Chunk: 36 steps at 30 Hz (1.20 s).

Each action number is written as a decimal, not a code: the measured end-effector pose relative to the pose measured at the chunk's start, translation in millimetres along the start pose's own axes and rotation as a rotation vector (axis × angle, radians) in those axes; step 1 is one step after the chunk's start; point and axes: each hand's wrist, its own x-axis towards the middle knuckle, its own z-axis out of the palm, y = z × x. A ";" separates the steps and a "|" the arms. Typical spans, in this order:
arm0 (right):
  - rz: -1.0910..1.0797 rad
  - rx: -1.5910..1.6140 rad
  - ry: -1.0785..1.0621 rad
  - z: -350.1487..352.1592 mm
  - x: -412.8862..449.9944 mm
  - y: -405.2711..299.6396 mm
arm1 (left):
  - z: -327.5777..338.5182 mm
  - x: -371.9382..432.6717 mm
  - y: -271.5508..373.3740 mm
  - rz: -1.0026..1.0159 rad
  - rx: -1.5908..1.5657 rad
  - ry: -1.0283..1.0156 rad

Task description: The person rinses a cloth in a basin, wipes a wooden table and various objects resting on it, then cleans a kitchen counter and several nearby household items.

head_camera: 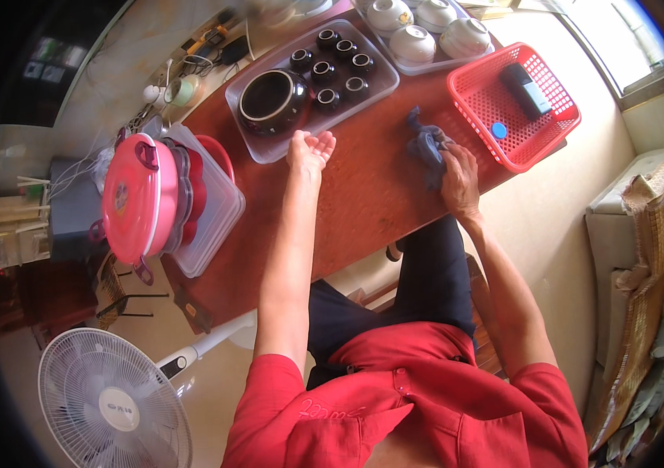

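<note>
My right hand [461,178] grips one end of a dark blue-grey cloth [427,146] on the reddish-brown wooden table [361,181]. Palm up, my left hand [310,151] holds nothing, its fingers partly curled, at the near edge of a clear plastic tray [361,108]. Inside that tray, a large dark glazed pot [272,102] stands beside several small dark cups [323,71] with pale rings facing up. To the right of the cloth is a red plastic basket [516,161] with a blue round cap [499,130] and a dark box-like object [526,90] inside.
Upturned white bowls [412,45] fill another tray at the back. A pink lidded container [136,199] and clear plastic lids [215,234] stand at the table's left end, near cables and a small jar [180,92]. A white fan [115,403] stands at lower left; a sofa [607,234] is at right.
</note>
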 end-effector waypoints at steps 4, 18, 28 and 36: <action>-0.006 0.011 0.029 3.8 -2.3 1.3 | -28.6 -30.0 -15.7 -0.026 -0.025 -0.033; 0.273 -0.162 -0.238 -7.7 -9.8 -10.0 | -109.2 -129.3 -63.6 -0.152 0.079 -0.053; 0.598 0.674 -0.254 -25.5 100.5 -10.0 | -141.3 -151.2 -63.5 -0.208 0.341 -0.104; -0.047 -0.043 -0.379 104.7 244.9 -64.7 | -138.1 -160.8 -50.4 -0.076 0.983 -0.469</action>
